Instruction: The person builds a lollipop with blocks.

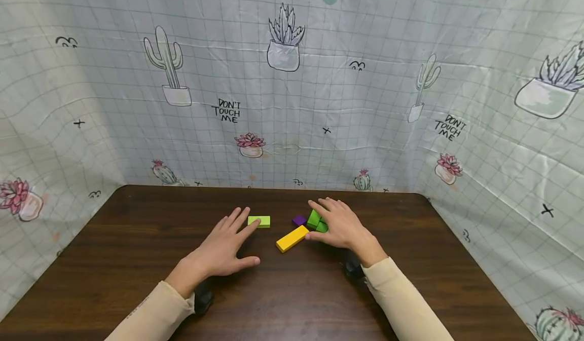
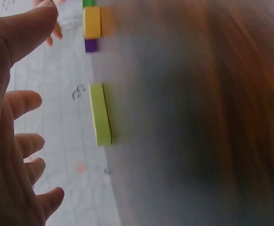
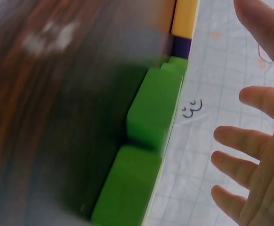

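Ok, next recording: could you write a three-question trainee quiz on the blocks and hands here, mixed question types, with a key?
1. What colour is the small block just above the far end of the yellow block in the head view?
2. True or false: the right hand is gripping a block.
3. In the head view, which is nearest the left hand?
A) the yellow block
B) the purple block
C) the light green block

Key:
1. Purple.
2. False; its fingers are spread and hold nothing.
3. C; a fingertip overlaps it in that view.
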### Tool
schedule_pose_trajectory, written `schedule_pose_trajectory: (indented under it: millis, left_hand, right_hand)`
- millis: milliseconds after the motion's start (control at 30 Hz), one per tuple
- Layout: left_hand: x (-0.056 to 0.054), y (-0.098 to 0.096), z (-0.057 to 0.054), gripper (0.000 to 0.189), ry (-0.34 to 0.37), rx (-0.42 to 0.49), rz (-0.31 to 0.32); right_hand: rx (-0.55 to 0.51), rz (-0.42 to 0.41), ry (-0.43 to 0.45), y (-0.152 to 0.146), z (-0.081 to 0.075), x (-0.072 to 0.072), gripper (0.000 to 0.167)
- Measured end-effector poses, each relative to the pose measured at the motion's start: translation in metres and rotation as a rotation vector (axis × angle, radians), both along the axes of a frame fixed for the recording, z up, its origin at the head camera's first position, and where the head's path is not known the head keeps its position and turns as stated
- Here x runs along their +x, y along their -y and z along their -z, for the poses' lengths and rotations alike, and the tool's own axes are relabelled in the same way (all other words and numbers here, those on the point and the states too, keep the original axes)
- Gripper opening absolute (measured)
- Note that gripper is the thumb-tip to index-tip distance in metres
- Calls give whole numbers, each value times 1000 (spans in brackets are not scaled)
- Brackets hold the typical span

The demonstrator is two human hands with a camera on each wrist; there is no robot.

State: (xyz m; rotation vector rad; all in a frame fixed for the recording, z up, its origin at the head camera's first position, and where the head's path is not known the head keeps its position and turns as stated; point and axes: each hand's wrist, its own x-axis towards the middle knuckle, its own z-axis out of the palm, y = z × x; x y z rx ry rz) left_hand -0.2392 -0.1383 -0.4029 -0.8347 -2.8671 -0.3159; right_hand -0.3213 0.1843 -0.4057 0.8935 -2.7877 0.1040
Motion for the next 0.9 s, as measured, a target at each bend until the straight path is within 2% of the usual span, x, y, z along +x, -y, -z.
schedule_pose_trajectory:
  millis: [133, 400, 533, 667, 900]
  left_hand:
    - [-5, -15, 1, 84, 43, 5, 9]
    - [-16, -35, 5, 83, 73, -9, 19]
    - [-20, -44, 5, 81, 84, 0, 44]
    - [-24, -52, 3, 77, 113, 22, 68]
    - [-29, -65, 4, 64, 136, 0, 63]
  right_hand:
    - [16, 5, 9, 7, 1, -2, 91]
    - [22, 2, 41, 21, 1, -9, 87]
    - [4, 1, 68, 27, 0, -13, 83]
    - [-49, -2, 141, 32, -1, -15, 77]
    - [-112, 8, 255, 37, 1, -18, 63]
